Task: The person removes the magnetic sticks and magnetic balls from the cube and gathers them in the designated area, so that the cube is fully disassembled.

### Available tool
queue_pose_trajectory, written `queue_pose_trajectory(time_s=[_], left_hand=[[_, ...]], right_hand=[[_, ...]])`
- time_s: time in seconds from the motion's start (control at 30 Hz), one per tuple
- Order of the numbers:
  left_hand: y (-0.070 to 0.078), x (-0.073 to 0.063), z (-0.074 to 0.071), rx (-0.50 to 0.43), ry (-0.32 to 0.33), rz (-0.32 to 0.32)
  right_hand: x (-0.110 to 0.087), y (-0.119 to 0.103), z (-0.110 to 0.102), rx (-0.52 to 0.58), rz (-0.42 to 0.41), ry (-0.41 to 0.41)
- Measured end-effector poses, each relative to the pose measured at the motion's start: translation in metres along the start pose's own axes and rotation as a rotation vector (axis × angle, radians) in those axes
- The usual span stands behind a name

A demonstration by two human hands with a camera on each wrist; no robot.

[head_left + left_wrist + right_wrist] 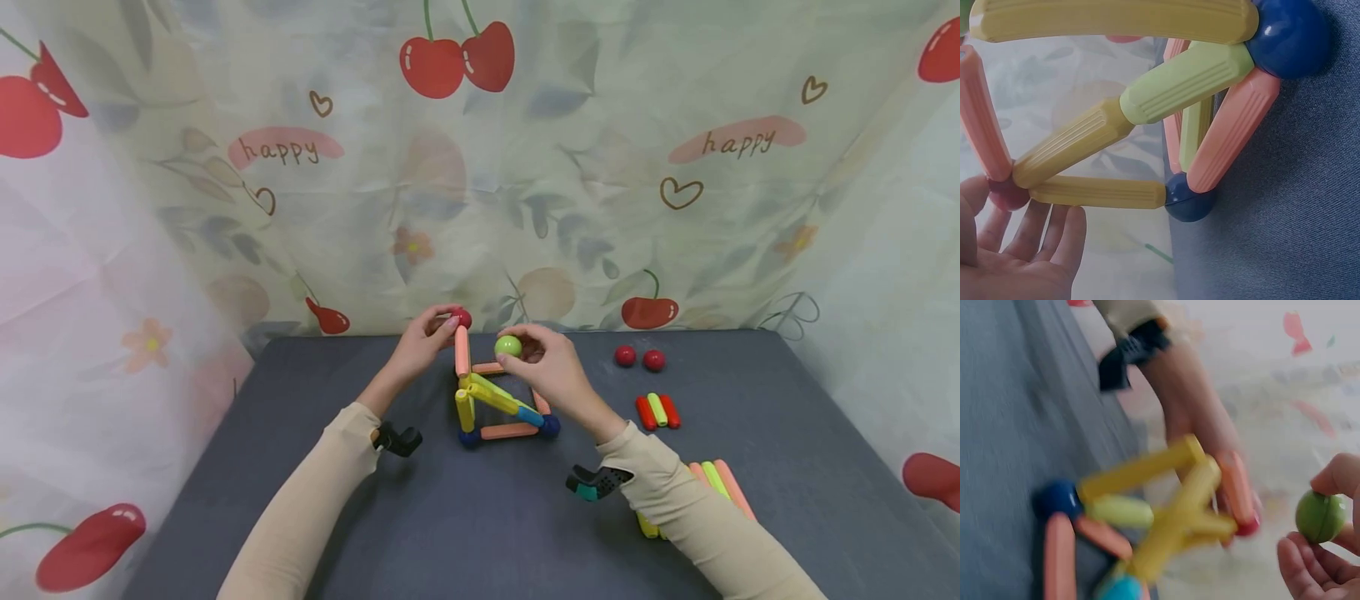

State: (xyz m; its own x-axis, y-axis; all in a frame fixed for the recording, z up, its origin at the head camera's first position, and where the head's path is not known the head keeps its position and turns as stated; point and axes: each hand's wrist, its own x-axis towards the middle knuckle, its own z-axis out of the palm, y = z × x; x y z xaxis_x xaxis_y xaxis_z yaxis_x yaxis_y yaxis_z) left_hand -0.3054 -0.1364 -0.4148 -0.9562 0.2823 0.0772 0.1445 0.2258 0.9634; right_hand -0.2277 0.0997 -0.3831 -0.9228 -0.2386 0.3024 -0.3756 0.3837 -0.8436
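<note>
My left hand (416, 348) pinches a red ball (462, 317) at the back-left top of a frame built from sticks and balls. In the left wrist view a pink stick (984, 119) and two yellow sticks meet at that red ball (1009, 194). My right hand (557, 368) holds a green ball (507, 347) between thumb and fingers, apart from the frame and to its upper right. Blue balls (550, 426) and pink sticks (510, 431) form the frame's base. One yellow stick (492, 397) slants toward a blue stick (529, 416).
Two loose red balls (654, 360) lie at the back right of the dark table (465, 533). In front of them are short red and yellow-green sticks (657, 410). Longer pink and green sticks (733, 489) lie partly under my right forearm. A patterned curtain (480, 208) hangs behind.
</note>
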Motion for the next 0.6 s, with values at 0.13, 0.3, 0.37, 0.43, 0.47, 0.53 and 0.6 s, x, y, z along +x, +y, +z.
queue_pose_trajectory(time_s=[0.13,0.3,0.37,0.43,0.47,0.53,0.6], left_hand=[[-0.001,-0.001,0.001,0.011,0.012,0.006],[0.002,-0.006,-0.001,0.055,0.045,0.012],[0.003,-0.011,-0.004,0.090,0.077,0.031],[0.005,-0.016,-0.005,0.121,0.119,0.057],[0.007,-0.019,-0.006,0.142,0.140,0.077],[0.009,-0.027,-0.006,0.201,0.189,0.125],[0.013,-0.036,-0.003,0.250,0.225,0.160]], right_hand=[[0.003,0.019,-0.034,-0.041,0.085,0.016],[0.001,0.047,-0.086,-0.128,0.148,0.046],[-0.002,0.057,-0.106,-0.146,0.178,0.046],[-0.006,0.067,-0.125,-0.149,0.212,0.049],[-0.008,0.073,-0.134,-0.157,0.224,0.058],[-0.012,0.086,-0.150,-0.174,0.244,0.075],[-0.015,0.100,-0.163,-0.191,0.263,0.104]])
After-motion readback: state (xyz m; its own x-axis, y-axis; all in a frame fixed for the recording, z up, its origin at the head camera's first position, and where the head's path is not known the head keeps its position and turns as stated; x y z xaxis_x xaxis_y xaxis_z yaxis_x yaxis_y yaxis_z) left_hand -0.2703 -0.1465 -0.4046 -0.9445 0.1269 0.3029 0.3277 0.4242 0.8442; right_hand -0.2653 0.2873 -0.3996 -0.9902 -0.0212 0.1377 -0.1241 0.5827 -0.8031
